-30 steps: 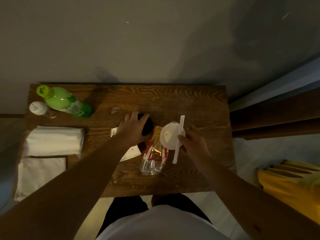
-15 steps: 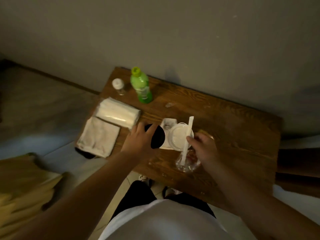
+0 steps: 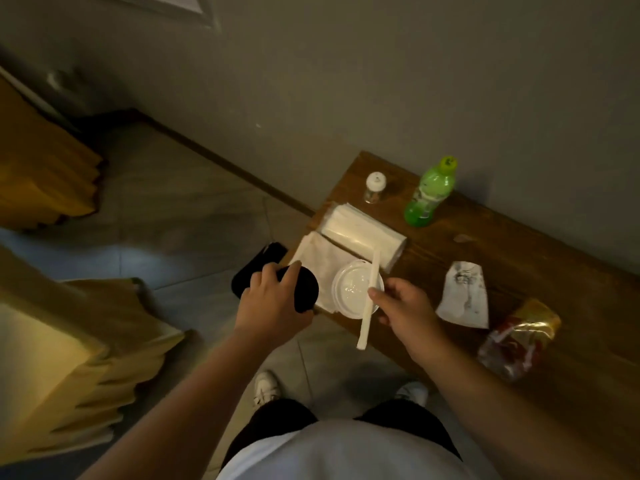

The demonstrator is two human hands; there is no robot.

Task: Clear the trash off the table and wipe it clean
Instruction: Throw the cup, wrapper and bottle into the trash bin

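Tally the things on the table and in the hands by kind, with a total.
Bottles: 2, green bottle, small clear bottle
Tissue and cloth: 2, tissue pack, cloth
Wrappers: 2, white wrapper, red-and-yellow wrapper
Held: 3, black object, white lid, white straw
Total: 9

- Top: white t-shirt (image 3: 346,452), plain, no print visible; fills bottom centre of view.
- Bottoms: black shorts/trousers (image 3: 277,427), can't tell which, dark fabric over both legs.
- Shoes: white sneakers (image 3: 266,388), laces just visible on one.
- Arms: both forearms bare, no sleeves reaching them.
- Hands (image 3: 273,306): no gloves, rings, or watch seen.
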